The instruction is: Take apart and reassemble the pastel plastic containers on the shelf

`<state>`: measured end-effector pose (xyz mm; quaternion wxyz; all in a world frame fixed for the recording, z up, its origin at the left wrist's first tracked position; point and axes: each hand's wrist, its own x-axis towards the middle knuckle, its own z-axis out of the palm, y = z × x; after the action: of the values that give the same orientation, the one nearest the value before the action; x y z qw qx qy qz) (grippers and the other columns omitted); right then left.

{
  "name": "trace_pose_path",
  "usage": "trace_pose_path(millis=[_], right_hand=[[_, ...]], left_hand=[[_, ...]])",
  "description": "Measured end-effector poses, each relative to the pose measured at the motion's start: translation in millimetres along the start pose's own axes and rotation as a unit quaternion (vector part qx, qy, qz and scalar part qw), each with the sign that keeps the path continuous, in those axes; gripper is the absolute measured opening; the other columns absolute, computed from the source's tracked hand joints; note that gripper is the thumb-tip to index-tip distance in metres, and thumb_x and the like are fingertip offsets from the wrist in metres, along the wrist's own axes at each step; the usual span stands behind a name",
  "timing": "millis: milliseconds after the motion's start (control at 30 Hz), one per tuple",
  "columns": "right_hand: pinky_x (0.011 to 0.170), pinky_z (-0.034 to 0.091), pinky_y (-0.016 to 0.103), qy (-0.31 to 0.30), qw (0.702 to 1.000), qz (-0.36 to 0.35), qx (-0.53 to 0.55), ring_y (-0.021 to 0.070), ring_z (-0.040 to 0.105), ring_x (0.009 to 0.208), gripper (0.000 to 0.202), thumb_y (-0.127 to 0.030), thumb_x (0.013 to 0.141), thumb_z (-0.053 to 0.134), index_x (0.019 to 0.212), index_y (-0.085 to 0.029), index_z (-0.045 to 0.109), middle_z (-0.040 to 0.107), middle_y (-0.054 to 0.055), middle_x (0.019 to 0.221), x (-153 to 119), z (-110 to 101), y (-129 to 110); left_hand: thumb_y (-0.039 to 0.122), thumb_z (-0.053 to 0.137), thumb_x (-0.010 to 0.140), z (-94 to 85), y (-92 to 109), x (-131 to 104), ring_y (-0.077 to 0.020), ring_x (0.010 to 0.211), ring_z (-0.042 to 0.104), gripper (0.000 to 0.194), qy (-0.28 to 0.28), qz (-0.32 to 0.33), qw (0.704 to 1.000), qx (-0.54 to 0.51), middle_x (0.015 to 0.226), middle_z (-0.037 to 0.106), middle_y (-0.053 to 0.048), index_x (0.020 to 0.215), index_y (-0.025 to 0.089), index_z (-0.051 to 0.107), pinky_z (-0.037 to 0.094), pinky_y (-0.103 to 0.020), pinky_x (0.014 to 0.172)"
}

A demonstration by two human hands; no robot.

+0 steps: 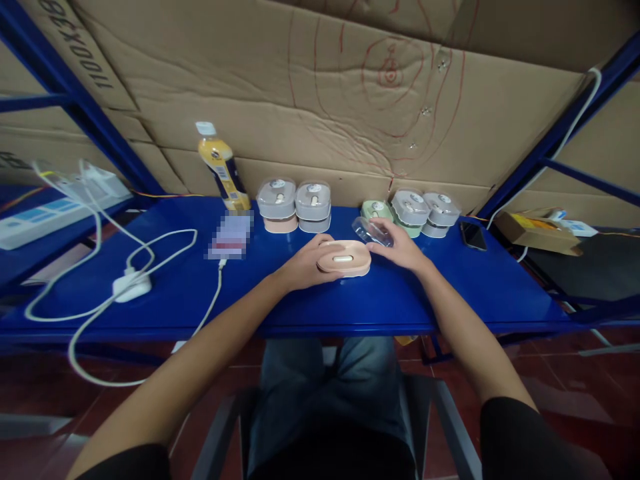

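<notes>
My left hand (313, 262) is closed around the left end of a peach-coloured oval box (345, 260), which has a small white bar on its top. Just to the right, my right hand (397, 245) grips a clear plastic lid (371, 231), held tilted and apart from the box. Behind the lid sits a light green box (376, 209), partly hidden by it. Beyond my right hand stand two boxes with clear lids, one green-based (410, 208) and one grey (442, 213).
Back left are a peach lidded box (277, 203), a grey lidded box (313, 205) and a yellow bottle (225, 170). A blurred-out phone-like object (231, 235) lies on a cable. White cables and a charger (131, 285) spread left; a dark phone (473, 235) lies right.
</notes>
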<state>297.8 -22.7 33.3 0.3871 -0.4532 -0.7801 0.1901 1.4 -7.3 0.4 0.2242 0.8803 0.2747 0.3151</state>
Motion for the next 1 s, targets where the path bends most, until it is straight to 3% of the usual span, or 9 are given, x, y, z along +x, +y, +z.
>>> trace_pose_path(millis=[67,200,400,567,700,833,1000], right_hand=[[0.101,0.058,0.056,0.011,0.999,0.039,-0.012,0.0336,0.072,0.112,0.073,-0.067,0.083,0.077,0.138,-0.022,0.061,0.075,0.013,0.128,-3,-7,11],[0.099,0.058,0.056,0.017,0.997,0.075,-0.012,0.0349,0.071,0.111,0.077,-0.07,0.08,0.078,0.137,-0.021,0.062,0.076,0.014,0.125,-6,-8,19],[0.103,0.057,0.055,0.045,0.995,0.088,0.029,0.0328,0.071,0.113,0.073,-0.066,0.079,0.08,0.135,-0.022,0.062,0.075,0.013,0.125,-4,-9,17],[0.101,0.058,0.057,0.042,0.993,0.112,0.014,0.0326,0.072,0.109,0.074,-0.064,0.078,0.081,0.135,-0.022,0.063,0.075,0.013,0.126,-4,-11,18],[0.106,0.057,0.058,0.039,0.996,0.076,0.014,0.0336,0.071,0.118,0.077,-0.066,0.079,0.081,0.139,-0.022,0.062,0.074,0.014,0.132,-5,-9,11],[0.117,0.05,0.056,0.008,1.0,-0.024,0.01,0.0336,0.067,0.132,0.082,-0.063,0.077,0.085,0.145,-0.024,0.062,0.069,0.014,0.145,-8,-3,-6],[0.119,0.049,0.052,-0.051,0.993,-0.102,-0.008,0.0334,0.066,0.135,0.086,-0.059,0.071,0.092,0.145,-0.025,0.065,0.069,0.013,0.147,-6,10,-25]], left_hand=[[0.046,0.077,0.092,2.0,1,-1,-0.0332,0.139,0.056,0.046,-0.007,0.037,0.999,0.024,0.147,0.056,-0.015,0.131,0.023,0.075,0.045,-0.05,0.123],[0.046,0.065,0.1,2.3,2,-1,-0.0319,0.141,0.054,0.034,0.001,0.04,0.999,0.029,0.143,0.057,-0.013,0.12,0.023,0.08,0.045,-0.049,0.123],[0.053,0.063,0.097,-6.7,-10,2,-0.0327,0.129,0.062,0.042,0.08,-0.055,0.995,0.028,0.136,0.059,-0.015,0.107,0.018,0.082,0.05,-0.049,0.116],[0.058,0.062,0.096,-11.1,-20,3,-0.0342,0.129,0.062,0.045,0.098,-0.101,0.988,0.057,0.127,0.061,-0.014,0.099,0.018,0.083,0.048,-0.052,0.118],[0.056,0.062,0.098,-10.0,-9,2,-0.0321,0.132,0.061,0.043,0.078,-0.051,0.994,0.05,0.137,0.059,-0.014,0.104,0.018,0.081,0.048,-0.048,0.12],[0.054,0.067,0.098,-5.2,8,-1,-0.0333,0.147,0.051,0.043,0.024,0.003,0.999,0.047,0.154,0.052,-0.013,0.124,0.022,0.076,0.042,-0.047,0.127],[0.057,0.083,0.083,3.2,12,-1,-0.0368,0.147,0.052,0.085,0.018,-0.04,0.999,0.013,0.152,0.056,-0.016,0.153,0.022,0.049,0.042,-0.054,0.126]])
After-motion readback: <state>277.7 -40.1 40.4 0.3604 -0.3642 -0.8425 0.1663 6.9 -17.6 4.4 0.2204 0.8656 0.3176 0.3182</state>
